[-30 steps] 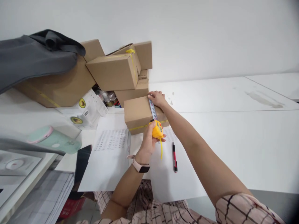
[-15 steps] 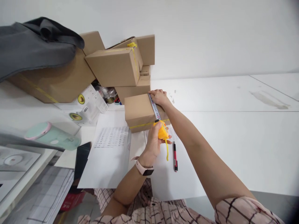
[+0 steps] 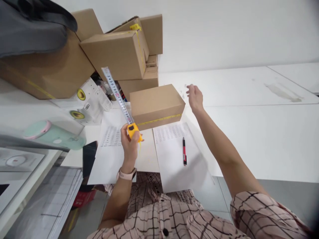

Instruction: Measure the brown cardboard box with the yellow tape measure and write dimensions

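My left hand [image 3: 130, 146] is closed around a yellow tape measure [image 3: 134, 131]. Its metal blade [image 3: 118, 96] sticks out up and to the left, past the left side of a closed cardboard box [image 3: 157, 102]. Yellow tape runs along the front of that box. Off the box's right end, my right hand [image 3: 195, 98] is raised with nothing in it and its fingers partly extended. Below the box lie a printed sheet [image 3: 171, 169] and, on top of it, a red and black pen [image 3: 184, 152]. Another printed paper [image 3: 104, 169] lies left of them, partly behind my left hand.
Stacked cardboard boxes [image 3: 114, 54] stand at the back left, with a dark grey cloth item [image 3: 32, 35] over the leftmost. White boxes with avocado pictures [image 3: 87, 103], a mint-green tumbler [image 3: 57, 135] and a dark flat object [image 3: 89, 159] sit along the left. A white wall borders the table [image 3: 249, 139].
The tape measure has come off the box top and moved left in my left hand, with more blade showing. My right hand has let go of the blade's end and moved right.
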Motion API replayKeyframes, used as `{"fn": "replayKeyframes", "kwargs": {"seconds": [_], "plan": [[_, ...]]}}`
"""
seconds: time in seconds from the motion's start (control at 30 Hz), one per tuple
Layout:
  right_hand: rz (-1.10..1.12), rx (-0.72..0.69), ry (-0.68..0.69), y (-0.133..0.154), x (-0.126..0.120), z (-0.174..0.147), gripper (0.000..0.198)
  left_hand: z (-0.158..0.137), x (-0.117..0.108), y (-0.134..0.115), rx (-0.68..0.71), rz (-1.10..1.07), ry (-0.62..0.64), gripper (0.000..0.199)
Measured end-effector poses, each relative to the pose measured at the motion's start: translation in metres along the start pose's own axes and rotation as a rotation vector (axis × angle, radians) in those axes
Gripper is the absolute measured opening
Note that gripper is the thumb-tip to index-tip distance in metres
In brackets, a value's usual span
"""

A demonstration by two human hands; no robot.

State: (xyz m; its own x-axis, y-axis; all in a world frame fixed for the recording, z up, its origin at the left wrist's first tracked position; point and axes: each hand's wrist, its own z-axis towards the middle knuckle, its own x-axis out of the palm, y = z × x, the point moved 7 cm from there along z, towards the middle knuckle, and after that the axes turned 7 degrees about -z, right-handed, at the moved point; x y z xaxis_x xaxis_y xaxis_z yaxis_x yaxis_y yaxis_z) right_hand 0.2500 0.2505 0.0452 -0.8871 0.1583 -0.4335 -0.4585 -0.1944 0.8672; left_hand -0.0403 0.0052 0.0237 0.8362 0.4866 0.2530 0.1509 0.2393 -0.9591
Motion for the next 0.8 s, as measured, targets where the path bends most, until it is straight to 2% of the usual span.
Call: {"fn": "replayKeyframes", "kwargs": {"seconds": [0.1, 0.2, 0.4, 0.53, 0.6, 0.67, 0.73, 0.8], "plan": [[0.041, -0.002, 0.129, -0.012, 0.004, -0.033, 0.073, 0.025, -0.014, 0.016, -0.066, -0.030, -0.013, 0.053], [0.004, -0.098, 0.242, 0.003, 0.012, -0.047, 0.075, 0.044, -0.012, 0.016, -0.113, -0.100, 0.024, 0.050], [-0.285, -0.242, 0.096, 0.054, -0.006, -0.018, 0.059, 0.074, 0.001, -0.027, -0.034, -0.181, 0.084, 0.046], [-0.542, -0.301, -0.061, 0.079, 0.000, 0.009, 0.054, 0.091, 0.014, -0.045, 0.014, -0.152, 0.093, 0.042], [-0.635, -0.367, -0.117, 0.091, 0.013, 0.018, 0.052, 0.089, 0.022, -0.055, 0.110, -0.110, 0.096, 0.039], [-0.687, -0.422, -0.100, 0.100, 0.031, 0.025, 0.047, 0.078, 0.034, -0.059, 0.178, -0.090, 0.137, 0.039], [-0.706, -0.447, -0.064, 0.105, 0.046, 0.028, 0.044, 0.061, 0.049, -0.051, 0.139, -0.117, 0.215, 0.043], [-0.713, -0.449, -0.070, 0.108, 0.052, 0.029, 0.042, 0.042, 0.065, -0.033, 0.028, -0.162, 0.297, 0.046]]}}
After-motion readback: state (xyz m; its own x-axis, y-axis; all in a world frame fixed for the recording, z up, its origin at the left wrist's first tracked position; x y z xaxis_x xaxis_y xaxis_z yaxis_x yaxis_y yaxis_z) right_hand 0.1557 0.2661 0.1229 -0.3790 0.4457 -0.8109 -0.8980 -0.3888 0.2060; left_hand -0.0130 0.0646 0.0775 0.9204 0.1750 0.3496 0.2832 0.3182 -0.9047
